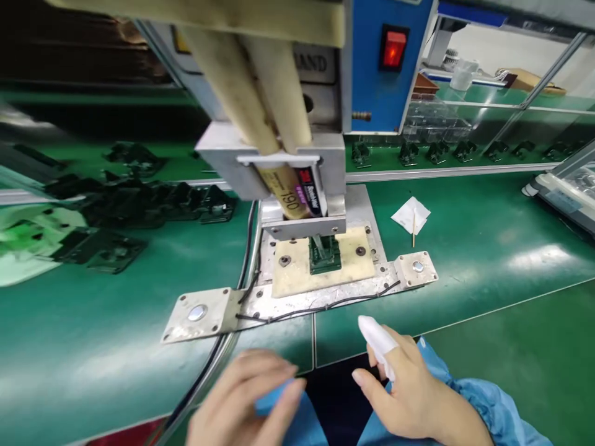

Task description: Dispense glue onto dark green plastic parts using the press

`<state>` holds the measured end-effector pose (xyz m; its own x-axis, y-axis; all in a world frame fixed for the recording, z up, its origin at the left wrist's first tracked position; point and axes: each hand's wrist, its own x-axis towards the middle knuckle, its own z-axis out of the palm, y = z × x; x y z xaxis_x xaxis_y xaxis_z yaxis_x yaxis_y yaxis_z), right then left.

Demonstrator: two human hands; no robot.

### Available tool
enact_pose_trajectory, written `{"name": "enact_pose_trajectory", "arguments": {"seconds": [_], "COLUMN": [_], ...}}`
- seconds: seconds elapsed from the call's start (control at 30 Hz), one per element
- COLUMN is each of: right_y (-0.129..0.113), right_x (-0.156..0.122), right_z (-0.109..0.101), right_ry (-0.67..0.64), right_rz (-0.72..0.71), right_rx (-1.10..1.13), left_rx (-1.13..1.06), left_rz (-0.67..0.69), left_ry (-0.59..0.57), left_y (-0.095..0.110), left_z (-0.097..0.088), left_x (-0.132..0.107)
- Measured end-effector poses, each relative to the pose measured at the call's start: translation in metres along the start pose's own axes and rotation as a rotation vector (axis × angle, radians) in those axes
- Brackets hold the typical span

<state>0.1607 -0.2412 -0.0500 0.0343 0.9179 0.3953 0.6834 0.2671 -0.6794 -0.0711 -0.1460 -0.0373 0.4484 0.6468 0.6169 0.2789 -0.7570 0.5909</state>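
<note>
Have a small green part (325, 263) on the cream plate (297, 280), in the middle of the metal base (362, 207), right under the nozzle (318, 245). Looks roughly square, so cannot tell a long axis; presents one edge toward the near side of the desk (465, 210), about in line with the plate. Cannot tell whether touching the nozzle tip or just below it. Above that, held in a metal bracket (223, 152), have a twin tube (294, 193) marked 190, pointing down at the part.

Holding nothing with left hand (246, 396): blurred, fingers loosely bent, thumb apart, near the front of the desk. Holding nothing with right hand (409, 384) either: thumb and fingers parted, with white cover (379, 337) on index finger, pointing up toward the base. Both well apart from the part.

On the base arms, have left button (198, 312) and right button (417, 266). Further right, on the desk, have a white pad (409, 212) with a thin stick (413, 234) at its near side. At left, have a heap of dark parts (125, 198), blurred. Up top, have a blue box (372, 80) with a lit red switch (394, 51).
</note>
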Motion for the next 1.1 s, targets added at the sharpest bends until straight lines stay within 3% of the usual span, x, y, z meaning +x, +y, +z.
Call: {"name": "enact_pose_trajectory", "arguments": {"seconds": [0.1,0.27,0.63,0.87,1.1], "right_y": [-0.011,-0.014,-0.011,-0.012,-0.015], "right_x": [0.006,0.010,0.005,0.004,0.004], "right_z": [0.008,0.011,0.019,0.012,0.008], "right_ry": [-0.084,-0.071,0.036,0.067,-0.092], "right_rz": [-0.104,-0.124,0.008,0.048,0.112], "right_rx": [-0.030,-0.021,0.124,-0.032,0.353], "left_rx": [-0.136,-0.183,-0.192,-0.410,-0.462], "left_rz": [0.108,0.054,0.012,0.053,0.146], "left_ry": [-0.115,-0.089,-0.060,-0.198,-0.349], "left_y": [0.035,0.038,0.044,0.047,0.046], "left_z": [0.030,0.049,0.040,0.024,0.034], "left_x": [0.023,0.029,0.030,0.035,0.030]}}
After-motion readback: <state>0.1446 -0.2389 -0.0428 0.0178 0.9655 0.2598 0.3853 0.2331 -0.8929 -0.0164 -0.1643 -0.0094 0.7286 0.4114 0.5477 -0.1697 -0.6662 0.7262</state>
